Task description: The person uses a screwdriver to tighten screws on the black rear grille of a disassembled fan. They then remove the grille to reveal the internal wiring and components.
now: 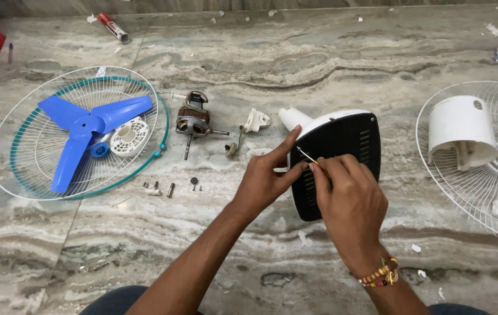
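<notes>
A fan base (342, 140), white on its edge with a black ribbed underside, lies tilted on the marble floor in front of me. My left hand (266, 175) steadies its left edge, index finger stretched up along the rim. My right hand (348, 201) pinches a thin screwdriver (306, 156) whose metal tip points at the upper left corner of the black plate. A beaded bracelet is on my right wrist.
At left, a wire fan guard (27, 169) holds a blue three-blade propeller (85, 134) and a white round cap (128, 136). A bare motor (192, 120), a white bracket (256, 120) and loose screws (161, 189) lie between. At right, another guard (488, 198) carries a white motor cover (461, 131).
</notes>
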